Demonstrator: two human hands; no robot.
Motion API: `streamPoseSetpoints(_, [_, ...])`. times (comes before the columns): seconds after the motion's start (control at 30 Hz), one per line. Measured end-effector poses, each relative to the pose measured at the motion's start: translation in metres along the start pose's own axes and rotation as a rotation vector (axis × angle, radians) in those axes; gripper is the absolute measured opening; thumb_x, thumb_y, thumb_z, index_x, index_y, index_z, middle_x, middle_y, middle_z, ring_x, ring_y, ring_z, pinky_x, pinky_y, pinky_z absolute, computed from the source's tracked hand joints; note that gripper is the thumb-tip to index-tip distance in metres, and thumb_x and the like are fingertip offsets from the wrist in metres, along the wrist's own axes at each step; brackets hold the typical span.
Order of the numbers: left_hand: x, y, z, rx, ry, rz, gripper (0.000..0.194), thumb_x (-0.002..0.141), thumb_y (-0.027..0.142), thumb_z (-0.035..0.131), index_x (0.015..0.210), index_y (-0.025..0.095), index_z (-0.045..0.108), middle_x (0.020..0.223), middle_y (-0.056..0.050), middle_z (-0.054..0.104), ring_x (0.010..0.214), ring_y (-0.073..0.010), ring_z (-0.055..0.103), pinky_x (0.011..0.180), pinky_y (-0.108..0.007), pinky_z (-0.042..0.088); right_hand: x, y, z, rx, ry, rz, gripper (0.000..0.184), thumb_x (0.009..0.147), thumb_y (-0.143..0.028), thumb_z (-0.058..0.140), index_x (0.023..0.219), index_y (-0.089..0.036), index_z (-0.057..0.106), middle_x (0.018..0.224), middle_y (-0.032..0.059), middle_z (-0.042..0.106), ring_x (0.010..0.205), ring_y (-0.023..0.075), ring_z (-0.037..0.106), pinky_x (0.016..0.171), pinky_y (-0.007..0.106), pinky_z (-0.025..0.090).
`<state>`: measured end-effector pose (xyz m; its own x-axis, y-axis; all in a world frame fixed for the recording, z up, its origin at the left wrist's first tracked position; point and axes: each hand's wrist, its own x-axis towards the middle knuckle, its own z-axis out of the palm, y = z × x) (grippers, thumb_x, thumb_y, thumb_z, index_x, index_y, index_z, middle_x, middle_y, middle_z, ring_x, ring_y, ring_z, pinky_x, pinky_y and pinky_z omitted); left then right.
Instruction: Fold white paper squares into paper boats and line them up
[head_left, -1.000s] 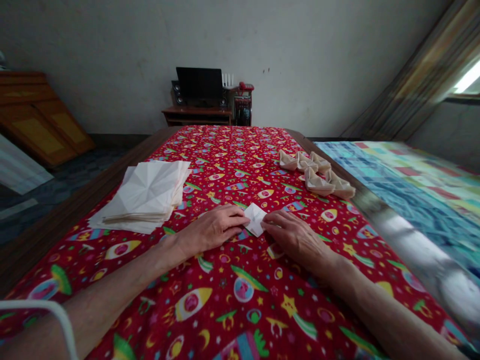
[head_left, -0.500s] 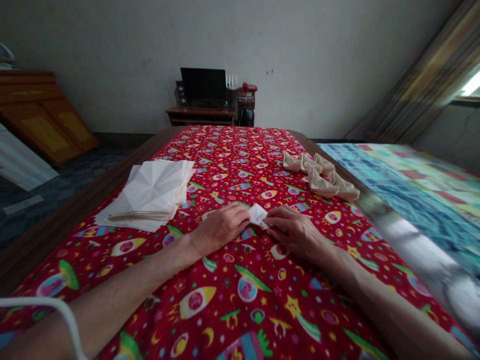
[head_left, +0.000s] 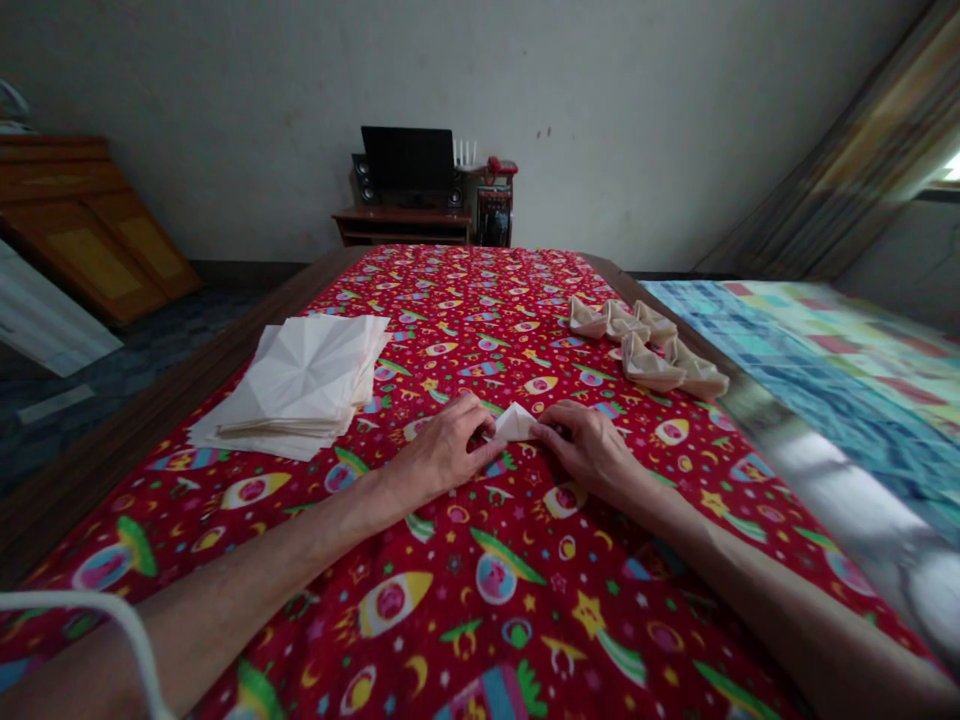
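Note:
Between my hands, low over the red patterned cloth, is a small piece of folded white paper [head_left: 515,424] with a pointed top. My left hand [head_left: 459,440] pinches its left corner between thumb and curled fingers. On the opposite corner, my right hand [head_left: 581,440] grips with thumb and bent forefinger. A stack of creased white paper sheets [head_left: 300,375] lies to the left of my left hand. Beyond my right hand sit several folded paper boats [head_left: 651,362], grouped near the right edge.
The red cloth [head_left: 480,640] covers a long table with dark wooden edges [head_left: 300,300]. A white cable [head_left: 112,603] crosses the lower left. A monitor [head_left: 409,160] stands on a small desk at the far wall. To the right is a bed [head_left: 787,370].
The small paper has gone from a diamond-like shape to a wider, lower triangle. My hands have shifted their grip to its two side corners, with both thumbs now on the near side.

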<state>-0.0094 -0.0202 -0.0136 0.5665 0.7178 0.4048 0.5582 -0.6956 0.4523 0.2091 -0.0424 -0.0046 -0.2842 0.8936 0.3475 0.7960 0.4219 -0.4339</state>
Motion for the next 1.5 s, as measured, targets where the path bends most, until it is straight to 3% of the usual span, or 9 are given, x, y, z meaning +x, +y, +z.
streamPoseSetpoints(0.2, [0.003,0.001,-0.003,-0.024,-0.006,-0.014,0.01,0.088,0.022,0.053,0.081,0.017,0.057,0.084,-0.001,0.054,0.08,-0.0145,0.055,0.072,-0.026,0.044,-0.001,-0.005,0.002,-0.04,0.048,0.005,0.021,0.089,-0.027,0.048,0.074,-0.018,0.058,0.071,0.0024,0.06,0.066,0.0142,0.052,0.061,0.024,0.035])
streamPoseSetpoints(0.43, [0.01,0.002,-0.008,-0.132,0.015,-0.098,0.015,0.082,0.019,0.061,0.068,0.015,0.062,0.074,-0.001,0.055,0.07,-0.0128,0.054,0.067,-0.025,0.042,-0.002,-0.007,0.001,-0.035,0.028,0.012,0.023,0.091,-0.03,0.047,0.073,-0.019,0.057,0.072,0.0025,0.059,0.068,0.0142,0.052,0.062,0.024,0.036])
streamPoseSetpoints(0.63, [0.01,0.001,-0.008,-0.25,0.029,-0.171,0.009,0.076,0.019,0.067,0.068,0.016,0.067,0.079,-0.001,0.056,0.072,-0.0116,0.056,0.064,-0.022,0.044,-0.001,-0.006,0.002,-0.062,0.019,-0.005,0.023,0.09,-0.031,0.049,0.073,-0.018,0.058,0.072,0.0023,0.059,0.069,0.0145,0.053,0.062,0.024,0.035])
streamPoseSetpoints(0.93, [0.011,0.007,-0.01,-0.075,-0.04,-0.152,0.017,0.081,0.017,0.061,0.064,0.014,0.062,0.083,-0.001,0.052,0.072,-0.0114,0.053,0.065,-0.024,0.041,-0.001,-0.001,0.005,-0.067,0.04,-0.024,0.018,0.089,-0.03,0.052,0.076,-0.018,0.057,0.072,0.0017,0.059,0.067,0.0138,0.053,0.062,0.023,0.034])
streamPoseSetpoints(1.17, [0.007,0.011,0.0,0.111,0.015,-0.138,0.02,0.086,0.016,0.049,0.066,0.016,0.052,0.082,-0.002,0.049,0.076,-0.0144,0.053,0.07,-0.027,0.045,0.003,-0.001,0.002,-0.11,0.007,0.004,0.017,0.088,-0.029,0.053,0.08,-0.017,0.061,0.075,0.003,0.063,0.07,0.0144,0.056,0.064,0.023,0.035])
streamPoseSetpoints(1.33, [0.005,0.014,0.001,0.184,0.073,-0.087,0.003,0.083,0.015,0.053,0.085,0.016,0.056,0.091,-0.004,0.052,0.085,-0.0164,0.055,0.076,-0.028,0.048,0.007,-0.002,0.001,-0.136,-0.056,0.015,0.019,0.087,-0.03,0.054,0.077,-0.017,0.062,0.074,0.0029,0.064,0.068,0.0138,0.055,0.062,0.023,0.033])
streamPoseSetpoints(1.5, [0.001,0.02,-0.001,0.326,0.033,0.148,0.024,0.093,0.019,0.044,0.113,0.02,0.056,0.117,-0.006,0.057,0.112,-0.0207,0.051,0.096,-0.037,0.042,0.008,0.001,0.002,-0.138,-0.045,0.013,0.019,0.086,-0.031,0.055,0.075,-0.017,0.061,0.069,0.0014,0.062,0.062,0.0118,0.052,0.058,0.022,0.032])
